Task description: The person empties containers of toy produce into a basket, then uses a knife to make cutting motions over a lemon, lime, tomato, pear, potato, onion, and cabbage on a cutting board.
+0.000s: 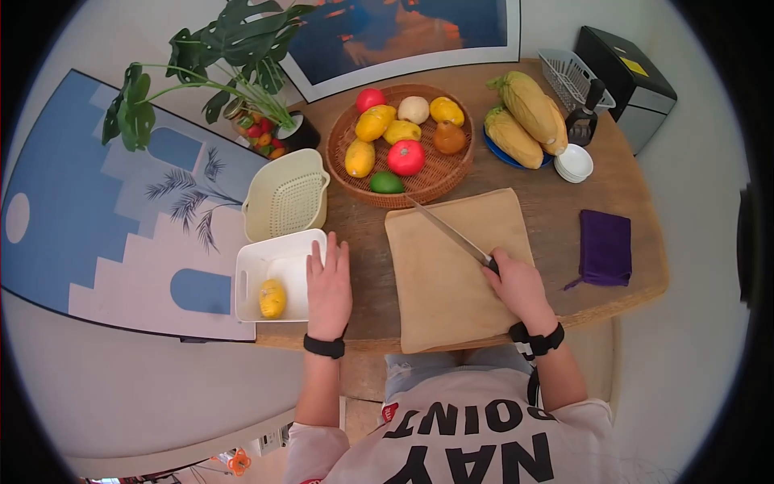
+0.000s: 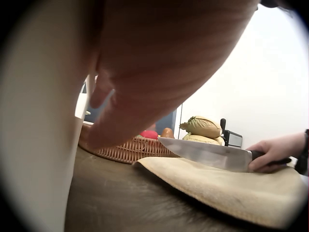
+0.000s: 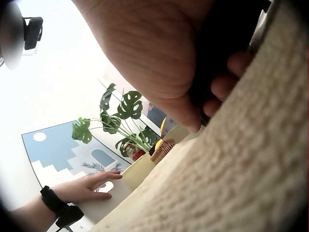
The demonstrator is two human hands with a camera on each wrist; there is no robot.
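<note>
Hands differ on my feed: the right hand grips a chef's knife by its black handle, the blade slanting over the beige cloth; the left hand lies with straight fingers along the cloth-side wall of a white bin, and I cannot tell whether it presses. I'd expect the knife to be stiff and blade-heavy, so I'd hold only the handle. The bin, left of the cloth on the counter, looks like light plastic that could slide; I'd take its rim. Inside lies a yellow fruit, probably firm and apt to roll, best held round its middle. Beyond the cloth stands a wicker basket.
</note>
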